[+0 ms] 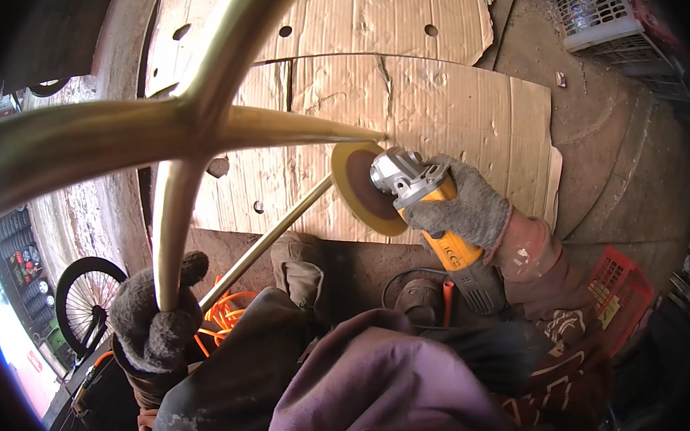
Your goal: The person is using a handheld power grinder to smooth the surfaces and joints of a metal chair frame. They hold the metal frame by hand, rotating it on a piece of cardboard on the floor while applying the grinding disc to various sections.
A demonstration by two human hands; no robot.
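A grey knit glove covers my left hand, whose fingers are wrapped round the lower end of a frame of crossed, brass-coloured metal tubes. My right hand, gloved too, grips a yellow and grey angle grinder by its body. The grinder's flat, yellow-brown disc is at the underside of the pointed right tip of one tube; whether it touches the metal I cannot tell. Another thin tube slants down from behind the disc toward my left hand.
Cardboard sheets with punched holes cover the ground ahead. My boots stand at their near edge. An orange hose lies coiled beside a bicycle wheel at left. A red crate is at right, a pale crate far right.
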